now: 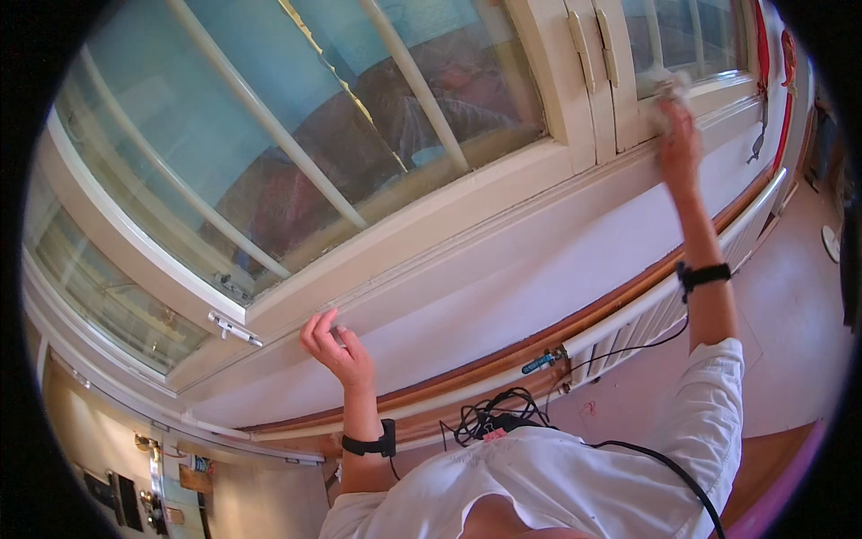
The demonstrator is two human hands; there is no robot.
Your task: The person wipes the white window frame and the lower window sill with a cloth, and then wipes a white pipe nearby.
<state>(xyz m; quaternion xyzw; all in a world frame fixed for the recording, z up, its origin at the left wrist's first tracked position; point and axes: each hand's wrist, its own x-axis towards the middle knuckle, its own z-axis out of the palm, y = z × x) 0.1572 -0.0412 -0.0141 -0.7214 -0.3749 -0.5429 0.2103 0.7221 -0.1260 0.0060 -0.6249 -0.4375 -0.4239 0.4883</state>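
My right hand (679, 151) reaches far up and to the right, gripping a crumpled whitish cloth (670, 84). Blurred at its edges, the cloth is against the lower left corner of the right window sash (626, 121). My left hand (340, 354) holds nothing; its fingers are loosely bent and apart. Its fingertips are at the ledge under the large window sash (417, 222), though whether they touch it I cannot tell. Behind that sash's glass (269, 101) run several pale vertical bars (269, 121). A black strap is on each of my wrists.
A metal slide bolt (232, 329) sits at the sash's lower left corner. Below the windows run a brown wooden ledge (471, 360) and a white radiator (646, 316) with a blue-handled valve (541, 362). Tangled black cable (498, 414) lies near my chest. Red ribbon (786, 60) hangs at right.
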